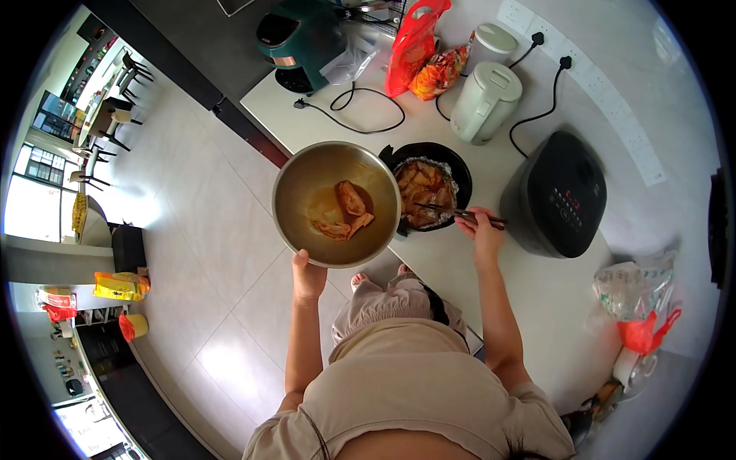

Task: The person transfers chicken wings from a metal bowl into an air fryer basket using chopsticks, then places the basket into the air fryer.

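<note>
My left hand grips the near rim of a metal bowl, held tilted out past the counter's left edge. Inside it lie a few pieces of marinated meat, perhaps chicken wings, in brown sauce. Just right of the bowl stands a black air fryer basket lined with foil, holding several more sauced pieces. My right hand is closed around dark chopsticks, whose tips reach over the meat in the basket. Whether the tips pinch a piece I cannot tell.
Right of the basket sits a black rice cooker. Behind are a pale electric kettle, a red plastic bag, a dark green air fryer and its loose cord. Plastic bags lie at the right. A power strip runs along the wall.
</note>
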`<state>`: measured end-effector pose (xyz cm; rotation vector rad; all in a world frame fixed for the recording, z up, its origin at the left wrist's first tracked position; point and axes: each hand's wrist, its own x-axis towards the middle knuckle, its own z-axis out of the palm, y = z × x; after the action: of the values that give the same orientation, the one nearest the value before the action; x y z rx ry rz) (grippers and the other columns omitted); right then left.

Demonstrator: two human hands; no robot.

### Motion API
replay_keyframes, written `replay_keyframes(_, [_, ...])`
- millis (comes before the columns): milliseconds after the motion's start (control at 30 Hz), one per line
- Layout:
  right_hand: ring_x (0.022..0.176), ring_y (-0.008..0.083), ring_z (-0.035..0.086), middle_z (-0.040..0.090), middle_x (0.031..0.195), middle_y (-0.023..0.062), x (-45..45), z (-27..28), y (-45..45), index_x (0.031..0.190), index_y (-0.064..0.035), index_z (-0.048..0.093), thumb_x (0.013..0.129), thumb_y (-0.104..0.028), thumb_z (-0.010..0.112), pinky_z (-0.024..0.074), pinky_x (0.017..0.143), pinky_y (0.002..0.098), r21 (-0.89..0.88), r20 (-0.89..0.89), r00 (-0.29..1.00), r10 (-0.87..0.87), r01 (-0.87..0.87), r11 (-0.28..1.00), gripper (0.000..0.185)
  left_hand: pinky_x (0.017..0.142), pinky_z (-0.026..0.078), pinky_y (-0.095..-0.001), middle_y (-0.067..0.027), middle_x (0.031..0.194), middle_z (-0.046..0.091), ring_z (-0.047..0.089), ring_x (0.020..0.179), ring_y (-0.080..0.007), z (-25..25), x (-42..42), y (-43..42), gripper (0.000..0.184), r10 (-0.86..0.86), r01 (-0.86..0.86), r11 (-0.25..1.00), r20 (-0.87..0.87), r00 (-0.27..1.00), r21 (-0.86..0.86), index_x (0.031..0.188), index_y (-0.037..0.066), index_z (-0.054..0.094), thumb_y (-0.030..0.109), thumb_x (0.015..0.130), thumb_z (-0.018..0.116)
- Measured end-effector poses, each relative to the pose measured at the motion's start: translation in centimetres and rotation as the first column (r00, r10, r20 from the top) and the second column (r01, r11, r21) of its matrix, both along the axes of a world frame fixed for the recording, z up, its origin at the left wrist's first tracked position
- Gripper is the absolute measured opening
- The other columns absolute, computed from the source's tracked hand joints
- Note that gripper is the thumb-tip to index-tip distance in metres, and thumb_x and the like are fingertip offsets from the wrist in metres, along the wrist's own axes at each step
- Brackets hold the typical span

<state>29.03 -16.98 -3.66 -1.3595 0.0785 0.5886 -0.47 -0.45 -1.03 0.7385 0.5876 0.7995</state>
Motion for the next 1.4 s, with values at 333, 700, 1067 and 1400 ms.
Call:
replay_keyframes(333, [0.071,0.0256,0.067,0.063,0.085,0.0186,-0.5,-0.9,-0.8,0.093,0.0068,0.054,0.090,-0.013,0.052,0.0565,0.068,0.0310,0.061,-0.059,0.988,-0.145,0.148,0.987,0.020,0.102,0.032,-0.0401,-0.0079,0.133,0.042,0.038,0.124,-0.0239,0.0,-0.1,-0.4,0.085,-0.007,0.007,1.000,-0.007,1.000,0.012,0.133,0.004,0.038,0.052,0.069,0.068])
replay_keyframes(700, [0.071,0.0254,0.067,0.064,0.085,0.0178,-0.5,-1.7,0.7,0.091,0.0048,0.055,0.091,-0.013,0.051,0.0567,0.066,0.0304,0.026,-0.028,0.999,-0.035,0.036,0.999,0.018,0.102,0.032,-0.0400,-0.0080,0.133,0.043,0.038,0.124,-0.0239,0.0,0.1,-0.3,0.082,-0.022,0.022,1.000,0.007,1.000,0.013,0.132,0.005,0.038,0.050,0.070,0.067])
replay_keyframes(1067, [0.070,0.0216,0.065,0.064,0.085,0.0126,0.3,7.4,-2.1,0.094,0.0024,0.061,0.090,-0.014,0.050,0.0530,0.063,0.0280,0.137,0.204,0.979,-0.007,-0.022,0.990,0.020,0.101,0.033,-0.0388,-0.0090,0.131,0.046,0.042,0.122,-0.0236,0.1,0.1,-0.2,0.082,-0.042,0.042,0.999,0.001,0.999,0.024,0.131,0.002,0.039,0.050,0.071,0.068])
replay_keyframes(1400, [0.073,0.0227,0.066,0.063,0.085,0.0134,-3.2,10.3,1.1,0.099,0.0024,0.061,0.091,-0.017,0.051,0.0546,0.067,0.0291,0.098,0.113,0.928,0.356,-0.367,0.925,0.023,0.102,0.032,-0.0391,-0.0091,0.132,0.044,0.042,0.122,-0.0231,-0.1,1.6,-0.8,0.083,-0.128,0.129,0.989,-0.010,0.992,0.076,0.131,0.002,0.039,0.051,0.071,0.067])
